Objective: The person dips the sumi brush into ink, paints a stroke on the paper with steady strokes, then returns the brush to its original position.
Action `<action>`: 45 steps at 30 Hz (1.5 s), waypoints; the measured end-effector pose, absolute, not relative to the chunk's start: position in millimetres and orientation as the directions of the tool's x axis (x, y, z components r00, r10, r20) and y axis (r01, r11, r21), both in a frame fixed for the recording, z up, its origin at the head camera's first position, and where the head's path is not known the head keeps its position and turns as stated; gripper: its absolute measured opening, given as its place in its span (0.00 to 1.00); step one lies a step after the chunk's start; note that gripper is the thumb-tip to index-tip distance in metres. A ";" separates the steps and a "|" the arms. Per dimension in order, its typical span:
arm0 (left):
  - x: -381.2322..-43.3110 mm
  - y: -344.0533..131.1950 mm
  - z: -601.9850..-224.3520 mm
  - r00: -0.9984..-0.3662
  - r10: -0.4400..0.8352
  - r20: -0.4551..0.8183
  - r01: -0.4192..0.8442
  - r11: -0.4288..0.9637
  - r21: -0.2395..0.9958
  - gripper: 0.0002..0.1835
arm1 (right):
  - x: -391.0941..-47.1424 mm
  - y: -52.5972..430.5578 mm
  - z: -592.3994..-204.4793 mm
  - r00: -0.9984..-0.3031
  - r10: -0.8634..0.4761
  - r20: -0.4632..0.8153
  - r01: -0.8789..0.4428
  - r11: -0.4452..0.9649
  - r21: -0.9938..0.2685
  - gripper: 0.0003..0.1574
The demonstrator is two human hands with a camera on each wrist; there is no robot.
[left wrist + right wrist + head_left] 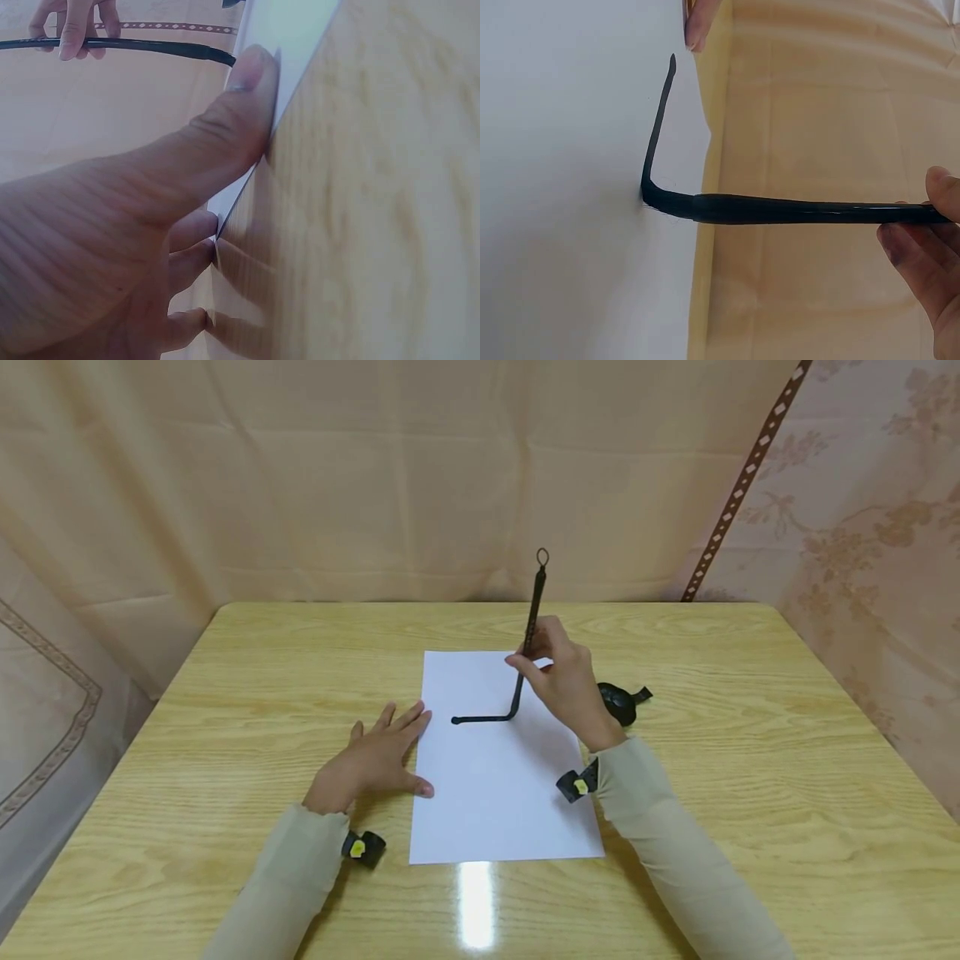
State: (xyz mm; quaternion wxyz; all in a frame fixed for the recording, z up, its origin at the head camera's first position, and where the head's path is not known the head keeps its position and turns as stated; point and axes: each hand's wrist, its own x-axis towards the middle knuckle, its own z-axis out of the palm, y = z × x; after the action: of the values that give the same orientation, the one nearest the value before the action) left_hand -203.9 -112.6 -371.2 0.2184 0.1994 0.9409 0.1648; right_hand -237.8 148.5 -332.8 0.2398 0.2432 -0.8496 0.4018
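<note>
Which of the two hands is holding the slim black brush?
The right hand pinches the brush; the left hand touches the white rectangular paper.

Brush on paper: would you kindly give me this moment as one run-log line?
Right hand: holds brush, bristles on paper | Left hand: rests at paper's left edge | Black stroke: runs left from bristles

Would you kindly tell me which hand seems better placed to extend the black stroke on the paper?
Probably the right hand: it holds the brush, whose tip meets the paper at the black stroke's right end. The left hand rests at the paper's left edge.
</note>
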 end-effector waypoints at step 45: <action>-202.7 -112.9 -369.9 -0.822 0.445 -0.355 0.300 0.869 0.393 0.60 | -235.6 164.3 -331.8 -0.774 -0.183 0.606 -0.576 0.600 -0.555 0.21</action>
State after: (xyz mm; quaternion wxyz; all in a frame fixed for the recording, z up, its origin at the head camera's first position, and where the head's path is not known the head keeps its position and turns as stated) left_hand -202.7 -112.9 -369.9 0.2230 0.1981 0.9406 0.1619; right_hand -235.6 164.3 -331.8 0.2529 0.2211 -0.8580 0.3887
